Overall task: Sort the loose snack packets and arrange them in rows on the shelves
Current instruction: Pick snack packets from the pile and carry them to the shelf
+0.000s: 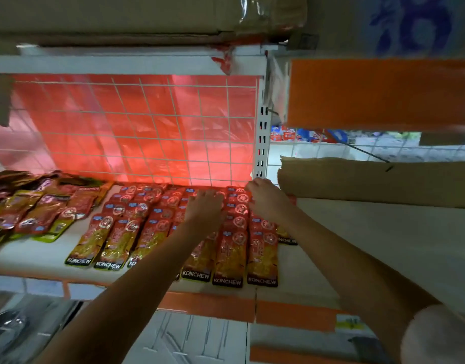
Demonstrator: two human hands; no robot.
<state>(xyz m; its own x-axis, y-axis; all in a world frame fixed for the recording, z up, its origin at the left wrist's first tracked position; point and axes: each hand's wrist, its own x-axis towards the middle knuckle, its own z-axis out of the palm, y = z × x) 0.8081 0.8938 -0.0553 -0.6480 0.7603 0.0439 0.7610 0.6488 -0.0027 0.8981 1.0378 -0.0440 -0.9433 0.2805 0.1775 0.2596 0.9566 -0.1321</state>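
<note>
Straightening packet rows on shelf [29,254].
Left hand [205,206] and right hand [265,199] lie flat on red packets [230,254], seemingly gripping nothing; next, square up rows.

Shop: stocked shelves [42,261] w/ snack packets [230,256] (KONCHEW).

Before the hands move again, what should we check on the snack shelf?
1. Left hand flat on the red packets: ok.
2. Right hand on the rightmost rows, near the upright post: ok.
3. Red packets overlapping in straight rows: ok.
4. Mixed pile at the left sorted: not ok.
5. Front packets fully on the shelf: ok.
6. Either hand holding a packet: cannot tell.
</note>
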